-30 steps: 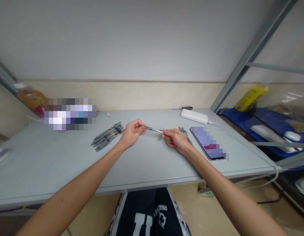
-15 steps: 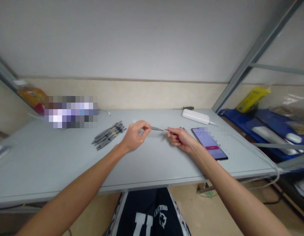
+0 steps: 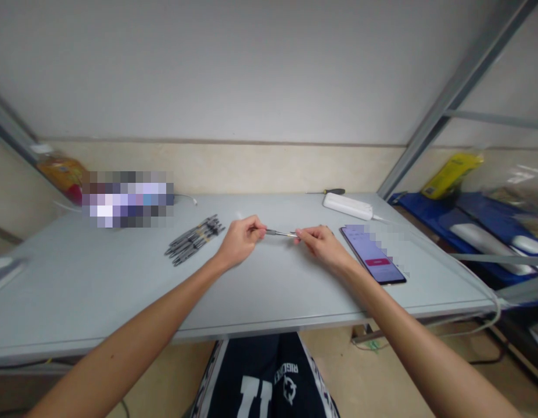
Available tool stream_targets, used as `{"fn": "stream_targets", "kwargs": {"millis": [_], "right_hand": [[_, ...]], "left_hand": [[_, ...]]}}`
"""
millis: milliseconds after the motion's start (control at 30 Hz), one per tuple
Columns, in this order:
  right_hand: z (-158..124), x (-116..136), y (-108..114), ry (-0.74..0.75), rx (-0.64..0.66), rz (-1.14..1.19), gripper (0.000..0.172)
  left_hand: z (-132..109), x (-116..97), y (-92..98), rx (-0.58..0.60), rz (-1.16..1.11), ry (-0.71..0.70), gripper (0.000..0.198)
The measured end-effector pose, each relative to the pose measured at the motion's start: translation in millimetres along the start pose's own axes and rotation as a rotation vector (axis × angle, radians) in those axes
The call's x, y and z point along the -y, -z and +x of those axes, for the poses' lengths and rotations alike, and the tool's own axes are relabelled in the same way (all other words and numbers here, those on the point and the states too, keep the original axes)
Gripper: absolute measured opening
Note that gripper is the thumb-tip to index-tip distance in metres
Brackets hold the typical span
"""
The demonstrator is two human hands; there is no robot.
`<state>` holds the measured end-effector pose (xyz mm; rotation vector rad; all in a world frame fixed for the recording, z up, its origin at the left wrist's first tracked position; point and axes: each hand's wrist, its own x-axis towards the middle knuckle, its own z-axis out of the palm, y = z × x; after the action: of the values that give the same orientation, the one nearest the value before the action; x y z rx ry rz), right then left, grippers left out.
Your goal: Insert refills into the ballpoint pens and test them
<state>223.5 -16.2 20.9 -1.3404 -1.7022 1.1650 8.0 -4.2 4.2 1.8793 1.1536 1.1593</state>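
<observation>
Between my two hands a slim grey pen (image 3: 274, 232) is held level above the desk. My left hand (image 3: 240, 241) is closed in a pinch on its thicker grey end. A thinner, shiny length runs from there to my right hand (image 3: 319, 241), whose thumb and fingers pinch the other end. Whether the right fingers also hold a separate pen part is hidden. To the left of my left hand, a bundle of several dark grey pens (image 3: 194, 239) lies slanted on the desk, with a yellowish band across their middles.
On the pale desk (image 3: 260, 296), a phone (image 3: 376, 261) lies right of my right hand. Behind it are a white power strip (image 3: 347, 206) with its cable and a screwdriver (image 3: 334, 191). A bottle (image 3: 62, 171) stands at back left beside a blurred-out object. Metal frame bars rise at both sides.
The pen has levelled out a little between my hands. My right fingers have shifted from a loose curl to a narrower pinch at its end. The view has shifted slightly.
</observation>
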Motion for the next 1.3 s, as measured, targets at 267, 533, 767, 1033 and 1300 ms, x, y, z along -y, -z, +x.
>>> {"fn": "stream_targets", "kwargs": {"millis": [267,533,767,1033,1300], "right_hand": [[1.6,3.3,1.6,-0.163,0.014,0.508,0.036],[7.3,13.8,-8.2,0.008,-0.282,0.607,0.031],[5.5,17.1,-10.4,0.198,-0.236,0.458,0.027],[4.9,13.9,-13.8,0.316,-0.333,0.266,0.025],[3.1,19.8,-21.7,0.35,-0.394,0.257,0.024]], "left_hand": [[-2.5,-5.8,-2.6,-0.051,0.112,-0.129,0.011],[-6.0,-4.3,-12.6,0.123,-0.14,-0.023,0.024],[-0.9,-2.9,-7.2,0.173,-0.2,0.039,0.035],[-2.9,-1.7,-9.2,0.182,-0.18,0.05,0.034],[-4.7,0.7,-12.4,0.125,-0.183,0.035,0.029]]}}
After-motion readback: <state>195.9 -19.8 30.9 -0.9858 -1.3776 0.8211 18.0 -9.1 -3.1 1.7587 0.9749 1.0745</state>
